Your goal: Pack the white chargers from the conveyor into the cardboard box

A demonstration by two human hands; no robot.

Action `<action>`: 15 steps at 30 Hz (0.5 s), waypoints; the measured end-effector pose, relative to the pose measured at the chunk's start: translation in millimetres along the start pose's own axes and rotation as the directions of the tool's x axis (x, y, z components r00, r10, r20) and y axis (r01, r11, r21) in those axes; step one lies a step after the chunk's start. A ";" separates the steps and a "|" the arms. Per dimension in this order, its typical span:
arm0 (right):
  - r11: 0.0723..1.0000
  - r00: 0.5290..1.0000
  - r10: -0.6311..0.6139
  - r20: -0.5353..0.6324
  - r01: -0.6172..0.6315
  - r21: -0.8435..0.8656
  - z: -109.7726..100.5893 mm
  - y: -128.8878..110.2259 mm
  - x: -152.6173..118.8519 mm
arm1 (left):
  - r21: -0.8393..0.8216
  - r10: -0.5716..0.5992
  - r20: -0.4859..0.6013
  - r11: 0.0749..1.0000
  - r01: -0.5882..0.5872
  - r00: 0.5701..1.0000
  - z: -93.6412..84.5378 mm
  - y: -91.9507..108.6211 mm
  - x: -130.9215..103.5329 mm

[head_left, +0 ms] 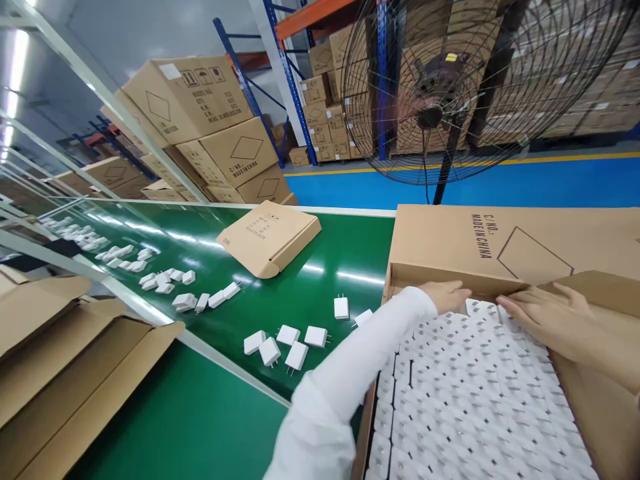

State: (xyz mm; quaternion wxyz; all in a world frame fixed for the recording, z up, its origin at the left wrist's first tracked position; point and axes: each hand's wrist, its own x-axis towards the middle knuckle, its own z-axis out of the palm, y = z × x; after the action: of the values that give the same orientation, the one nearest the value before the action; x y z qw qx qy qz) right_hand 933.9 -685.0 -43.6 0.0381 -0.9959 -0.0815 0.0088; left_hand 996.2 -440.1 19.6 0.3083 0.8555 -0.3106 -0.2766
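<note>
An opened cardboard box (364, 433) at the lower right is packed with tight rows of white plug chargers (465, 387). My left hand (444, 296), in a white sleeve, reaches over the far left part of the rows with its fingers stretched out. Across from it, my right hand (550, 311) lies over the far right part, fingers extended and touching the chargers' tops or edges. Between the two hands a few chargers at the far wall show. I see nothing gripped in either hand, though the undersides of the fingers are hidden.
Loose chargers (297, 356) lie scattered along the green conveyor belt (350, 247). A flat folded carton (265, 237) rests on it. Open cartons (75, 373) stand at the left. A large fan (430, 117) stands beyond the belt, near stacked boxes (215, 133) and racks.
</note>
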 end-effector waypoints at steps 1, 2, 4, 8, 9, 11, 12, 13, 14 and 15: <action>1.000 1.000 0.005 -0.024 -0.005 -0.001 -1.6 -4.8 0.9 | 0.027 -0.005 -0.040 1.000 0.006 0.999 -9.5 -7.7 -23.3; 1.000 0.998 0.004 -0.056 -0.004 -0.001 -4.1 -14.0 2.2 | 0.058 -0.002 -0.086 0.998 0.007 0.996 -17.4 -17.2 -50.4; 0.999 0.993 -0.035 -0.114 0.036 0.009 -11.6 -46.9 6.9 | 0.274 -0.019 -0.213 0.959 0.079 0.977 -23.3 -38.7 -110.3; 0.954 0.949 -0.291 -0.121 0.297 0.034 -25.4 -153.9 29.7 | 0.448 -0.257 -0.230 0.828 0.336 0.939 15.6 -74.9 -198.5; 0.934 0.930 -0.352 -0.106 0.357 0.027 -25.3 -181.6 38.2 | 0.419 -0.269 -0.266 0.833 0.362 0.926 31.7 -80.7 -206.0; 0.904 0.902 -0.427 -0.069 0.427 -0.008 -18.6 -229.0 56.4 | 0.363 -0.269 -0.352 0.844 0.396 0.897 60.5 -88.5 -203.7; 0.887 0.886 -0.462 -0.042 0.461 -0.029 -12.6 -247.2 65.3 | 0.342 -0.271 -0.376 0.848 0.404 0.886 70.4 -90.9 -196.6; 0.862 0.863 -0.505 -0.008 0.504 -0.046 -5.4 -261.5 73.5 | 0.327 -0.277 -0.382 0.852 0.409 0.882 76.1 -92.6 -188.0; 0.830 0.832 -0.555 0.032 0.555 -0.057 1.9 -272.3 80.8 | 0.314 -0.290 -0.376 0.854 0.415 0.880 77.6 -93.8 -179.7; 0.790 0.792 -0.606 0.075 0.611 -0.062 8.8 -280.0 87.0 | 0.299 -0.304 -0.368 0.856 0.422 0.879 75.4 -94.8 -173.4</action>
State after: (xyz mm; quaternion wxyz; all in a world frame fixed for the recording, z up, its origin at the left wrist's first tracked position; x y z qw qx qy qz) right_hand 974.2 -394.7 -31.7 -0.0044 -0.9168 -0.3989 0.0183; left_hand 866.8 -286.7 -47.4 0.1271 0.9738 -0.1361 -0.1302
